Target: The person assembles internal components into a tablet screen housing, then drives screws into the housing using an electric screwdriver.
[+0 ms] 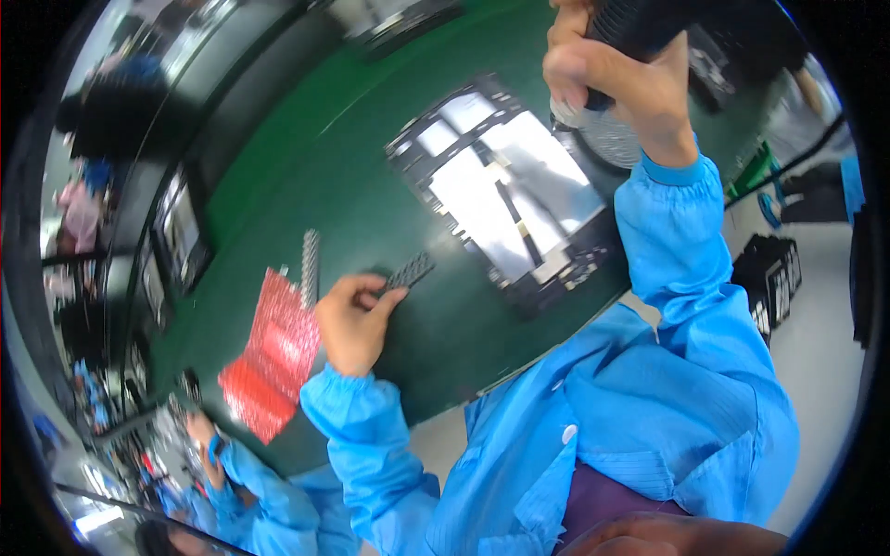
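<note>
My left hand [352,320] pinches a short dark strip [411,271] with a pattern of small bumps or holes, held just above the green table. Raised at the upper right, my right hand [626,79] is wrapped round a black tool with a ribbed grip [630,23]; its working end is out of sight. Between the hands lies an opened flat electronic device [510,195] with silver panels, a black frame and a dark strip across its middle. Beneath my right hand sits a round, clear ridged dish [607,139], partly hidden.
Red bubble wrap [269,361] lies left of my left hand, with a grey perforated strip [310,269] beside it. Another person's hand [199,428] and blue sleeve show at lower left. Dark equipment [394,23] stands at the far edge. Black crates [771,283] sit on the floor at right.
</note>
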### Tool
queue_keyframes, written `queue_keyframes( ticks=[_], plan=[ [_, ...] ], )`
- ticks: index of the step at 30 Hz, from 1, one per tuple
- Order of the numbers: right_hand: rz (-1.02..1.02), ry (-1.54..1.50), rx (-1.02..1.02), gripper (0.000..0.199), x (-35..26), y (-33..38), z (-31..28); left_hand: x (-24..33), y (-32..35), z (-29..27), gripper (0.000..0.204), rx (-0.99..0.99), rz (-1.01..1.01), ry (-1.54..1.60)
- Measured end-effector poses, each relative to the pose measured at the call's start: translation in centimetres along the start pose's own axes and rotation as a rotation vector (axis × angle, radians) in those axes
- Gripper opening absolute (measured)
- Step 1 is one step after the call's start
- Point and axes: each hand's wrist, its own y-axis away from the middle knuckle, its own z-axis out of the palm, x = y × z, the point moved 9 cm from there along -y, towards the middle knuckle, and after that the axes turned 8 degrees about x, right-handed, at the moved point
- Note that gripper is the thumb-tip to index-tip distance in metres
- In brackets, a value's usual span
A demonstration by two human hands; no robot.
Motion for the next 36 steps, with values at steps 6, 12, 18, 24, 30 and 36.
queue_keyframes(
  ticks=[6,12,18,24,30,36],
  plan=[
    [-0.06,-0.345,0.214,0.033,1.9,0.5,-6.2,-1.3,-1.5,1.6,0.014,-0.209,-0.149,0.263],
    [0.376,-0.011,0.359,0.026,5.5,3.4,-9.2,2.6,-1.4,0.8,0.016,-0.074,0.206,-0.003],
    [0.399,-0.038,0.35,0.026,7.0,3.8,-9.0,2.2,-1.5,1.0,0.016,-0.149,0.178,0.003],
    [0.26,-0.003,0.284,0.028,7.7,3.7,-8.7,2.4,-0.3,0.2,0.014,-0.05,0.099,0.333],
    [0.249,0.024,0.284,0.028,7.6,3.8,-9.0,3.1,2.2,3.8,0.018,-0.109,0.001,0.385],
    [0.254,0.035,0.302,0.029,7.0,3.4,-9.1,4.7,2.8,7.9,0.019,-0.229,0.001,0.387]
  ],
)
